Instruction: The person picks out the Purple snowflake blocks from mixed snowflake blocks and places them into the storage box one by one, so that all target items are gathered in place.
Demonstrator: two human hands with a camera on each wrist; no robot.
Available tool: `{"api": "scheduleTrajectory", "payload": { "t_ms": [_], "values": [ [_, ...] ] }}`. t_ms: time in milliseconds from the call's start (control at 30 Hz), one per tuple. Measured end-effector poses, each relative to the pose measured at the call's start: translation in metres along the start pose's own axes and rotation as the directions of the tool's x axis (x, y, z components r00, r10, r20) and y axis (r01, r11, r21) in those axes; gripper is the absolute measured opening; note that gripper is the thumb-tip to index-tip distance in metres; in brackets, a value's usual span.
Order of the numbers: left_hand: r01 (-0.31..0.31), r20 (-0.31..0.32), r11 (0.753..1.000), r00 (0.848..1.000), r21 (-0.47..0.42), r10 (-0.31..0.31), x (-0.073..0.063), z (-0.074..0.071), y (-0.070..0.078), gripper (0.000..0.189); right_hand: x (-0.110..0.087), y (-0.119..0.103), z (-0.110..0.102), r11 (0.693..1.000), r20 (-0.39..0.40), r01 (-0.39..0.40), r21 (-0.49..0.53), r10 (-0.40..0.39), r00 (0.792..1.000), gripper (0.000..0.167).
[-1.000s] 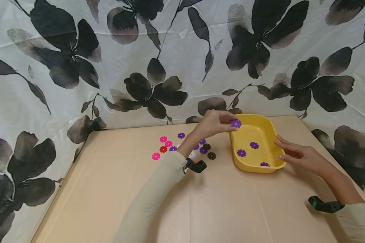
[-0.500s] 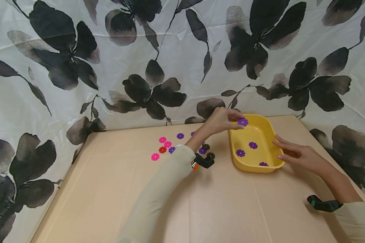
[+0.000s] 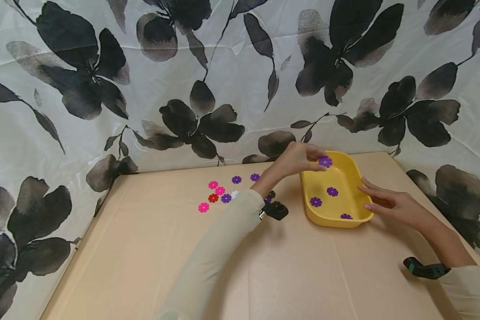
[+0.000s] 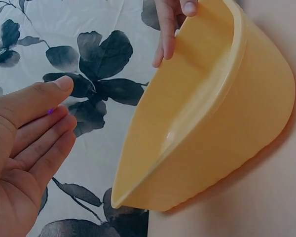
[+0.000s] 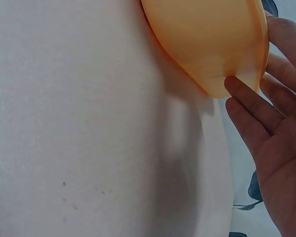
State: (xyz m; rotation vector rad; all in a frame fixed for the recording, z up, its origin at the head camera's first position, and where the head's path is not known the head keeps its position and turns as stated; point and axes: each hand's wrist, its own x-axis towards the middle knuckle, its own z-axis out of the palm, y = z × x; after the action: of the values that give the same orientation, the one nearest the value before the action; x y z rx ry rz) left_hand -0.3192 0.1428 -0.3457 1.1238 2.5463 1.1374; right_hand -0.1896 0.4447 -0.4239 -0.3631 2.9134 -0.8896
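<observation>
My left hand [image 3: 298, 159] pinches a purple flower-shaped disc [image 3: 325, 162] over the far left part of a yellow tray [image 3: 332, 222]. In the left wrist view only a purple sliver of that disc [image 4: 51, 111] shows between thumb and fingers. Several purple discs [image 3: 332, 191] like it lie inside the tray. At the tray's right side, my right hand [image 3: 400, 206] touches the wall and rim with its fingers nearly straight; the right wrist view shows fingertips [image 5: 232, 83] against the outer wall.
Left of the tray, pink discs [image 3: 203, 207], a red disc [image 3: 213, 198], purple discs [image 3: 236, 179] and a white disc [image 3: 234, 194] lie on the table [image 3: 144, 249]. Brown ones are partly behind the left wrist. A flowered cloth [image 3: 240, 80] hangs at the table's back edge.
My left hand has moved right with the purple disc, from the tray's left rim to further over its inside. The right hand stays at the tray's side.
</observation>
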Motion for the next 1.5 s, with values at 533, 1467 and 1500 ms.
{"api": "scheduleTrajectory", "payload": {
  "t_ms": [533, 1467, 1500],
  "values": [
    [0.010, 0.089, 0.999, 0.996, 0.032, -0.013, 0.022, 0.008, 0.012, 0.043, -0.015, -0.009, 0.002, 1.000, -0.006, -0.015, 0.009, 0.015, 1.000, 0.065],
    [0.108, 0.066, 0.994, 0.992, -0.007, -0.107, 0.013, 0.028, 0.015, 0.038, -0.040, -0.026, 0.013, 0.999, -0.026, -0.040, 0.012, 0.040, 0.999, 0.065],
    [0.113, 0.063, 0.994, 0.992, -0.011, -0.112, 0.012, 0.029, 0.015, 0.038, -0.041, -0.027, 0.013, 0.999, -0.027, -0.040, 0.015, 0.040, 0.999, 0.065]
  ]
}}
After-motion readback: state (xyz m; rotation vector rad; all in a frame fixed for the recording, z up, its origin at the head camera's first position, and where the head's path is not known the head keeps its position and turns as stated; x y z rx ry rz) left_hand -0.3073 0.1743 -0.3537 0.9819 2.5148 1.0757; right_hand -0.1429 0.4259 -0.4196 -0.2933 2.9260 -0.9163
